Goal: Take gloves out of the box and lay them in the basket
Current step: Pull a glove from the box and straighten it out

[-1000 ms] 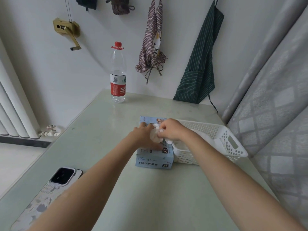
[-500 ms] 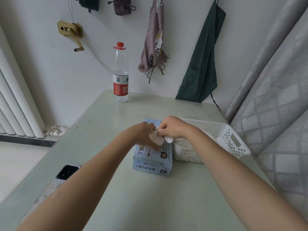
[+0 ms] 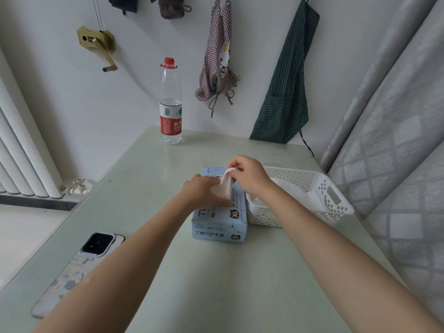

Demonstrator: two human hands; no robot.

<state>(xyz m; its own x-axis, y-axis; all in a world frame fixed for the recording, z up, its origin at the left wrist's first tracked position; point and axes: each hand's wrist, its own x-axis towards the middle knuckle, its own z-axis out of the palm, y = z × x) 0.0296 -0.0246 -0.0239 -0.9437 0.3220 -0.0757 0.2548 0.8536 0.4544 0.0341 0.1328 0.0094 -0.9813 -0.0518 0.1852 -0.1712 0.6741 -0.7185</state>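
Near the middle of the frame a pale blue box [image 3: 219, 218] of gloves lies on the light green worktop [image 3: 216, 284], with "XL" printed on its near end and on its top. The left hand [image 3: 204, 189] rests on top of the box with its fingers laid out flat, pressing down. Just right of it and a little higher in the frame, the right hand [image 3: 249, 175] has its grip clamped on a thin, whitish glove [image 3: 225, 186], thumb and fingertips pinching the upper edge. The glove stretches from that pinch down to the top of the box, where its lower part lies under or against the left hand's fingers; I cannot tell how much of it remains inside.

A white basket [image 3: 334, 203] with a perforated wall stands touching the right side of the box, reaching toward the right of the frame. Something white and soft lies inside it, partly hidden by the right forearm.

At the lower left a phone [image 3: 79, 265] lies face down, its camera block uppermost. At the far edge of the worktop, left of centre, stands a clear water bottle [image 3: 170, 109] with a red cap and red label. On the wall behind hang a checked apron [image 3: 217, 68] and, to its right, a dark green striped apron [image 3: 286, 92]. A grey patterned curtain [image 3: 389, 116] fills the right side, and a white radiator [image 3: 21, 152] the left edge.
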